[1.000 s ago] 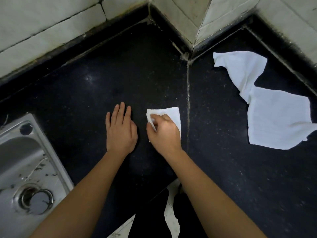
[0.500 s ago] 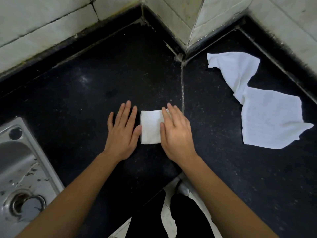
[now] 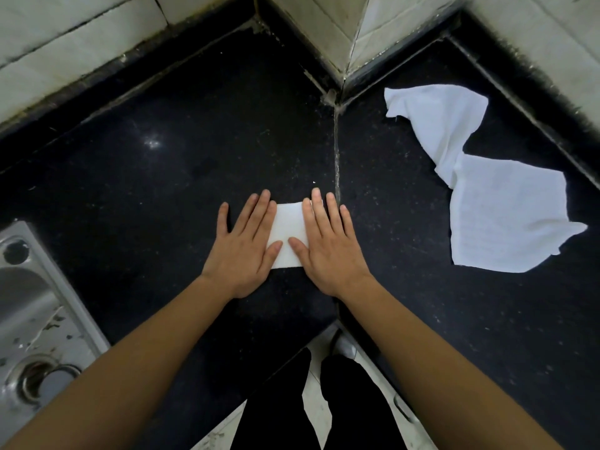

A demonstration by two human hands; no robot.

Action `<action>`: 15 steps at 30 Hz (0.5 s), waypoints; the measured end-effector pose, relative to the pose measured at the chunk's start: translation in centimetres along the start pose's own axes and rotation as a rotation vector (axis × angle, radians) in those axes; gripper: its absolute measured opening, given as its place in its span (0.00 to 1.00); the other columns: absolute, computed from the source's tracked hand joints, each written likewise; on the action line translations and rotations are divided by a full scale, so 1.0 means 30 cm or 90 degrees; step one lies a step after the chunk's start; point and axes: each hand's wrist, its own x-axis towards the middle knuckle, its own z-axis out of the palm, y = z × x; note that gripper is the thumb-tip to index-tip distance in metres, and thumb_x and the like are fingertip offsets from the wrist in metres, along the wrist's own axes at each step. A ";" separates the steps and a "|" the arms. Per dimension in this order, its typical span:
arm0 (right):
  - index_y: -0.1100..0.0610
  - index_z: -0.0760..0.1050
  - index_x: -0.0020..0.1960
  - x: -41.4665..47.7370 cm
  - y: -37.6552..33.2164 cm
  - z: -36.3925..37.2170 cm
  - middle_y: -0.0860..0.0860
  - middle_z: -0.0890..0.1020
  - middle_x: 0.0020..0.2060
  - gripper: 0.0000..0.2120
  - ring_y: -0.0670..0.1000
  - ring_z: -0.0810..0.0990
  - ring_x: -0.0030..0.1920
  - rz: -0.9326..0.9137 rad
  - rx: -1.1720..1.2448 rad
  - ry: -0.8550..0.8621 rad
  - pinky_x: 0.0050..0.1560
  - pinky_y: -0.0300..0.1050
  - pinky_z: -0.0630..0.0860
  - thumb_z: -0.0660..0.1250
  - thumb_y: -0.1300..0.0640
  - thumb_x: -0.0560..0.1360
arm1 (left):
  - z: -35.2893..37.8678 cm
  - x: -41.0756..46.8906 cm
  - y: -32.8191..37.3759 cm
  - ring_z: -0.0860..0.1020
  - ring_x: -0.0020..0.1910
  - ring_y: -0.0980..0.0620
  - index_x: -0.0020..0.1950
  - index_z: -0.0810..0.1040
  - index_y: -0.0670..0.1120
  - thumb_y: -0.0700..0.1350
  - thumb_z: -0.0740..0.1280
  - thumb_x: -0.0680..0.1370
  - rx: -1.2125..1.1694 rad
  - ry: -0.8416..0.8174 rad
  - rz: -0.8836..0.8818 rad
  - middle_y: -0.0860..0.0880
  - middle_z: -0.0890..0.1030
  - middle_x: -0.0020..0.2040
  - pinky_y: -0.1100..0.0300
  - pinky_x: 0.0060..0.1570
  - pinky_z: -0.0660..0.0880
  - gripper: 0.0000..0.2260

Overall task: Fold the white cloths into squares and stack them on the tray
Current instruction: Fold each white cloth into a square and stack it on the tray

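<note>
Head view

- Counter (image 3: 168,190): black speckled stone, L-shaped round an inner corner; pale seam runs from the wall corner toward the viewer, just right of the hands
- Folded cloth (image 3: 287,235): white, small, roughly square, flat on the counter just left of the seam; middle strip visible between the two hands, both side edges covered by them
- Left hand (image 3: 242,246): flat, palm down, fingers straight and slightly spread, pointing away from the viewer and leaning right; thumb and index side lie on the cloth's left edge, the rest of the hand on bare counter; released, gripping nothing, pressing flat
- Right hand (image 3: 331,245): flat, palm down, fingers straight, close together, pointing away and leaning left; thumb and inner fingers lie on the cloth's right part, little finger near the seam; released, gripping nothing
- Thumbs: tips angled toward each other over the cloth, near but apart
- Forearms: bare, reaching in from the lower corners, converging on the cloth
- Loose cloths (image 3: 493,219): two, white, unfolded and rumpled, overlapping, on the right wing of the counter, well apart from the hands
- Sink (image 3: 39,319): steel, at far left edge, drain visible
- Wall (image 3: 74,37): pale tiles behind the counter
- Legs: dark trousers, bottom centre, over a light floor
</note>
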 end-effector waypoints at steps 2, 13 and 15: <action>0.59 0.41 0.82 -0.005 0.004 -0.008 0.56 0.42 0.81 0.36 0.57 0.41 0.81 -0.012 0.015 -0.011 0.80 0.58 0.45 0.38 0.37 0.83 | -0.002 -0.005 0.002 0.45 0.81 0.48 0.81 0.46 0.42 0.59 0.41 0.84 -0.003 -0.008 -0.001 0.45 0.43 0.82 0.34 0.76 0.48 0.31; 0.55 0.67 0.74 -0.023 -0.029 -0.144 0.49 0.81 0.54 0.27 0.52 0.80 0.56 0.361 0.446 0.048 0.55 0.49 0.77 0.66 0.45 0.79 | -0.020 -0.009 0.010 0.43 0.81 0.48 0.81 0.42 0.43 0.59 0.37 0.83 0.006 -0.015 -0.006 0.45 0.41 0.82 0.36 0.76 0.47 0.31; 0.52 0.71 0.70 0.006 -0.022 -0.183 0.47 0.83 0.50 0.25 0.53 0.81 0.55 0.421 0.458 -0.028 0.50 0.47 0.76 0.67 0.43 0.77 | -0.021 -0.009 0.008 0.44 0.81 0.48 0.81 0.42 0.43 0.59 0.37 0.83 0.002 -0.021 -0.008 0.45 0.41 0.82 0.35 0.76 0.47 0.30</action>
